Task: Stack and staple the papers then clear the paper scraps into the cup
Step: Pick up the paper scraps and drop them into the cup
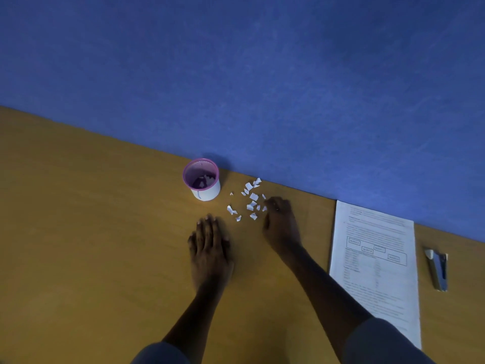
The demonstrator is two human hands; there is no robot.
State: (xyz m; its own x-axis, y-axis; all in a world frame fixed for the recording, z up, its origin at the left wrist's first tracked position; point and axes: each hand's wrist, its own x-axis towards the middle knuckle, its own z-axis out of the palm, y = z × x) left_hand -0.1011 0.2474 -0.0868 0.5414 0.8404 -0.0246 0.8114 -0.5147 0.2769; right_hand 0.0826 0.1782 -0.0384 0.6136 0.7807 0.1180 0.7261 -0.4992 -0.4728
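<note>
A wooden table (91, 232) runs against a blue wall (262, 61). Nearest you, your left hand (210, 245) lies flat and spread, short of the cup (202, 179). Your right hand (280, 222) curls, fingertips pinching at the paper scraps (249, 200) just right of the cup. They look feather-light and flimsy, so pinch or sweep them gently. The papers (375, 258) and stapler (438, 269) lie far right of the cup.

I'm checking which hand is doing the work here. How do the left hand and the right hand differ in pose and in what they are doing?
The left hand lies flat, palm down, fingers stretched out on the table; the right hand is curled. The left hand touches no scrap, while the right hand's fingertips pinch at the edge of the paper scraps. The left hand is nearer the cup. Both rest on the table.
</note>
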